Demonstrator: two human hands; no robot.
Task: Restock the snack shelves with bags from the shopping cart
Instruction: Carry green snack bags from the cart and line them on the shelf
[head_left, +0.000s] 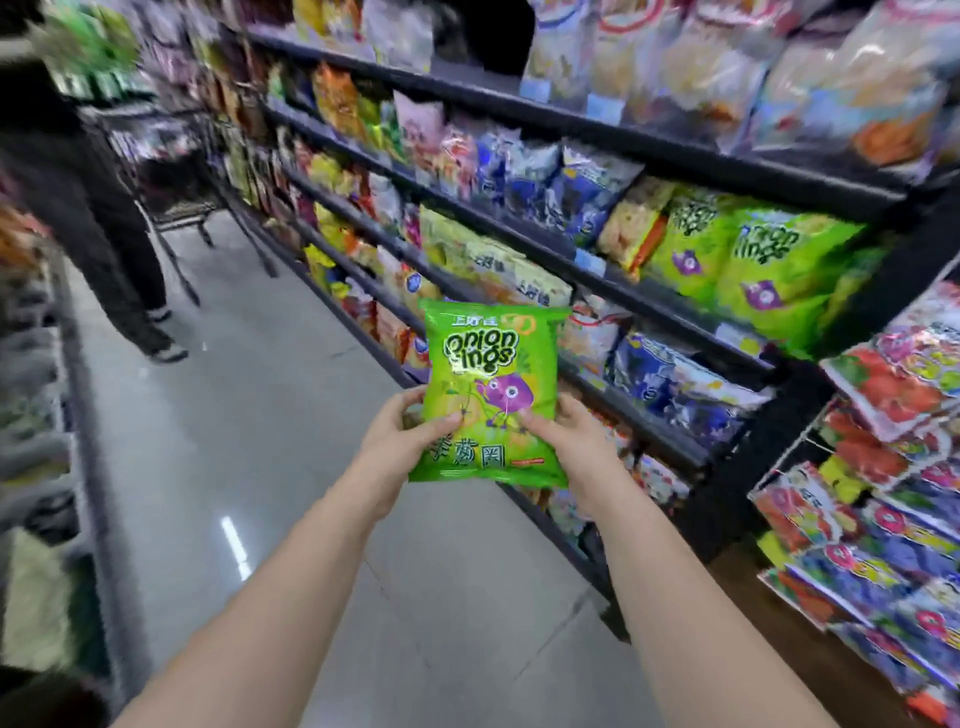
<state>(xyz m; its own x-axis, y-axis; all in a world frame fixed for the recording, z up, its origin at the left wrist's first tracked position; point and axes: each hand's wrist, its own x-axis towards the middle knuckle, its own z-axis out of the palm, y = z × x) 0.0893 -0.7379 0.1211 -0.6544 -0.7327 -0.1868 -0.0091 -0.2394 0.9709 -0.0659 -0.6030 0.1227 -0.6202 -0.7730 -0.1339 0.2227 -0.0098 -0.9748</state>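
Observation:
I hold a green bag of onion rings (491, 374) upright in front of me, over the aisle floor. My left hand (400, 441) grips its lower left edge, thumb on the front. My right hand (566, 447) grips the lower right edge the same way. Matching green onion ring bags (753, 265) stand on a black shelf (675, 312) up and to the right of the held bag. The shopping cart (171, 171) stands far down the aisle at the upper left.
Black snack shelves (519, 98) full of bags run along the right side. A rack of red and blue packets (883, 467) juts out at the near right. A person in dark clothes (88, 208) stands beside the cart. Another shelf (41, 415) lines the left.

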